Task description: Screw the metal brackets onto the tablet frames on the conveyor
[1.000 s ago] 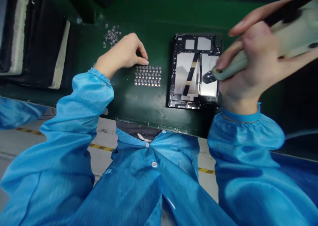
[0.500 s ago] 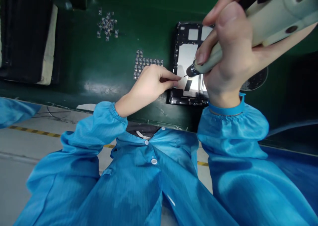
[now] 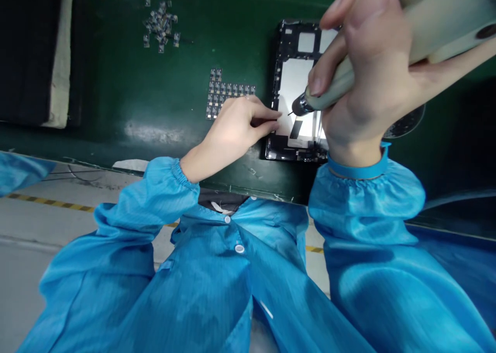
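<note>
Electric screwdriver (image 3: 387, 48) sits clenched in your right hand (image 3: 368, 79), its long axis slanting from upper right down to lower left, bit aimed at the left edge of the opened tablet chassis (image 3: 298, 92). Your left hand (image 3: 236, 128) pinches something tiny beside that bit.

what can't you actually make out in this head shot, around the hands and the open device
- Head view: whatever the left hand pinches is hidden by its fingertips.
- Right side of the open device is covered by the right hand.
- The electric screwdriver runs off the top-right edge.
- The small loose parts are too small to identify.
</note>
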The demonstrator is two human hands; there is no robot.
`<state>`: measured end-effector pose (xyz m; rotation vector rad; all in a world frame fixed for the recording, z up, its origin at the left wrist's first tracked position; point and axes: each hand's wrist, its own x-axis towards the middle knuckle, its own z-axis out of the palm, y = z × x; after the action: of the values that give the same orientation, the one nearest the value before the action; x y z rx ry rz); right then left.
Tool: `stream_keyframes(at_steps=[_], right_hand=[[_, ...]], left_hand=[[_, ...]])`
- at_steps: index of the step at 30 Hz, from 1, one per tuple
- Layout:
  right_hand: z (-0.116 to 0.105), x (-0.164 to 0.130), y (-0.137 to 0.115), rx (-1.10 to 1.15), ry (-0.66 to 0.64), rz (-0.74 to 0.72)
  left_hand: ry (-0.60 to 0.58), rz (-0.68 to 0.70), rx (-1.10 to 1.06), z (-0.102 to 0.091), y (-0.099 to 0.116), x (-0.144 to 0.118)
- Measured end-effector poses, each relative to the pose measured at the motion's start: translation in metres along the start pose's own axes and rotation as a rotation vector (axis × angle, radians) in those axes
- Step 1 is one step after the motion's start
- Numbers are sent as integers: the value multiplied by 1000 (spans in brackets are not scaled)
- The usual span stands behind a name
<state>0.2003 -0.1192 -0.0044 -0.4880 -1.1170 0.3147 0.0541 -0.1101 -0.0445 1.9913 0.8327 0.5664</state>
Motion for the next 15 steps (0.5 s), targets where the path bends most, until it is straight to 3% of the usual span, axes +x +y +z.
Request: stream_keyframes(at_steps=[6,12,15], right_hand=[[16,-8,6,17,104,56],[10,-21,35,159,66,67],[1,-25,31,29,43,162]], left_hand=[[19,-229,-359,14,-8,-4],[57,-165,-408,24,-18,-6],[91,-136,-426,27,-20,-6]])
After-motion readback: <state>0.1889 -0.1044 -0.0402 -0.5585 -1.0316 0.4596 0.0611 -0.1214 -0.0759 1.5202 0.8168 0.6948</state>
